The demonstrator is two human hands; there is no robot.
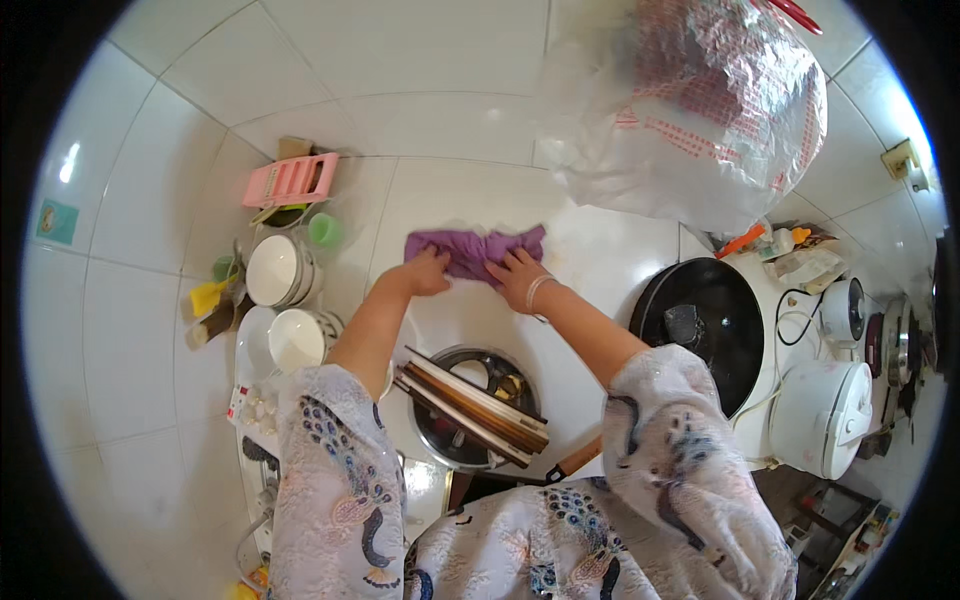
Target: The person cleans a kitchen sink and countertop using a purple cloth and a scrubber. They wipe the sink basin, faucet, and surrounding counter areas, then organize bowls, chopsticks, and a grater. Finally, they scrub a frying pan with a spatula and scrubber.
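Note:
A crumpled purple cloth (466, 252) lies on the white tiled counter, near the back wall. My left hand (428, 272) grips its left part, the fingers curled onto the fabric. On the cloth's right part, my right hand (520, 278) presses down and holds it with the fingers somewhat apart. A band circles my right wrist. Between my forearms stands a round metal basin (424, 440) with small items inside. A bundle of long, narrow brown and white sticks (470, 408) lies across its top.
At the left stand stacked white bowls (272, 272), a green cup (323, 230) and a pink slotted grater-like tool (292, 180). A large black wok (742, 320) and white rice cooker (815, 415) are on the right. A clear plastic bag (700, 130) hangs at the upper right.

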